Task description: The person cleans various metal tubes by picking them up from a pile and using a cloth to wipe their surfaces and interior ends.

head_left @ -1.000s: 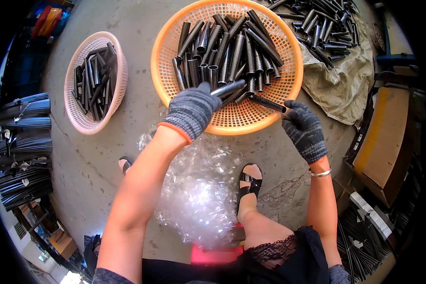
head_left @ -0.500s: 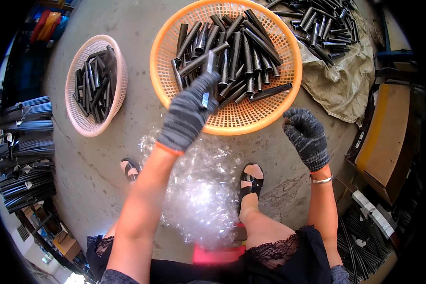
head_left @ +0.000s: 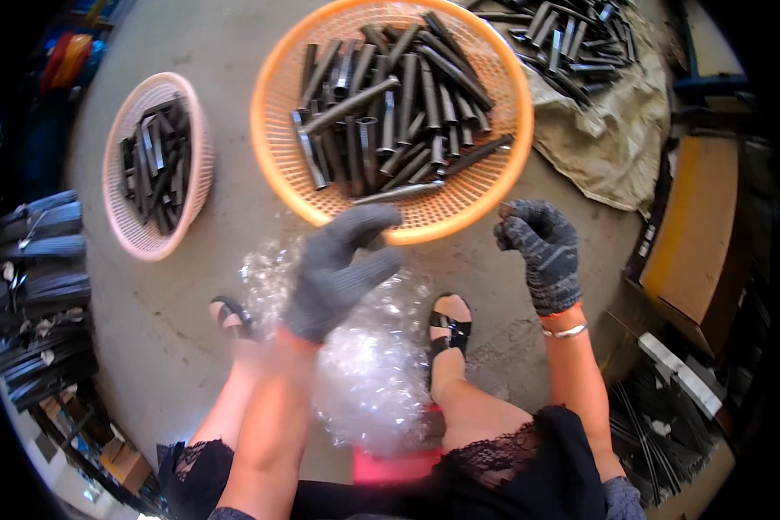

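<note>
My left hand, in a grey knit glove, is just below the near rim of the orange basket. It is slightly blurred; thumb and fingers stand apart with nothing between them. Short black tubes fill much of this basket, and one tube lies across its near inner side, close to my left fingertips. To the right of the near rim, my right hand, gloved in striped grey, has its fingers curled into a pinch. A tiny brownish bit shows at the fingertips, too small to name.
A smaller pale pink basket with black tubes stands at the left. More tubes lie on a beige sheet at the far right. Crumpled clear plastic sits between my feet. A cardboard box stands right; bundled rods line the left.
My left hand has let go of a black tube in the orange basket and drawn back toward me, its fingers parting. My right hand stays pinched beside the basket. The view has shifted slightly.
</note>
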The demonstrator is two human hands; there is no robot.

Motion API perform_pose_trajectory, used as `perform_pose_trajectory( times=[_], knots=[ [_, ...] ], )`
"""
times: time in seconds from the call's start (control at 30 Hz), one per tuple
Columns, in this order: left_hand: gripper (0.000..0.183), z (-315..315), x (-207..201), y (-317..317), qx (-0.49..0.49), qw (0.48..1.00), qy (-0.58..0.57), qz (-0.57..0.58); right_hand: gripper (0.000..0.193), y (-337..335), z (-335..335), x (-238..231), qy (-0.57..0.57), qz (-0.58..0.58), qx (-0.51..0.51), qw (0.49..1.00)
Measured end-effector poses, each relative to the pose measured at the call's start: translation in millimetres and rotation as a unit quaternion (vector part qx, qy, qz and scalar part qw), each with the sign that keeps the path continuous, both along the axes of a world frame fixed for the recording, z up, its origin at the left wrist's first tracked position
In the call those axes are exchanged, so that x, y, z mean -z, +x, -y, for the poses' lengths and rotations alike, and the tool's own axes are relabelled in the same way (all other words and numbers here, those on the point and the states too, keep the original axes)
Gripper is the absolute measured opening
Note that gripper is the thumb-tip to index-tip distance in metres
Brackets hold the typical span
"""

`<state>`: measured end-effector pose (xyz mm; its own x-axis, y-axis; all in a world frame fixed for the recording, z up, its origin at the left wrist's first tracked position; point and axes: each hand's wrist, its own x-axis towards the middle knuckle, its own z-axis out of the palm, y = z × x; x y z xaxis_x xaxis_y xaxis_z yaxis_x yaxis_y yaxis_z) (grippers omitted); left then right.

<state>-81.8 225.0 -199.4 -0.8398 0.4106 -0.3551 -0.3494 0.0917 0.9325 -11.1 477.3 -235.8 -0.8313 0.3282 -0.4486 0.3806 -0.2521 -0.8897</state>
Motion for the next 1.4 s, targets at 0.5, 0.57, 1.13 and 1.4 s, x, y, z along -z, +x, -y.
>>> perform_pose_trajectory(
  times=[0.5, 0.57, 1.13, 1.4],
  knots=[
    [0.031, 54, -32, 21, 0.078, 0.995, 0.039, 0.038, 0.015, 10, 3, 4, 0.019, 0.030, -0.042, 0.998],
    [0.031, 54, -32, 23, 0.077, 0.996, 0.033, 0.039, 0.015, 11, 2, 4, 0.016, 0.047, -0.045, 0.998],
    [0.030, 59, -31, 20, 0.077, 0.996, 0.044, 0.028, 0.015, 10, 7, 7, 0.023, 0.039, -0.037, 0.998],
    [0.030, 55, -29, 20, 0.082, 0.995, 0.055, 0.029, 0.016, 15, -1, 7, 0.056, 0.044, -0.043, 0.997]
  ],
)
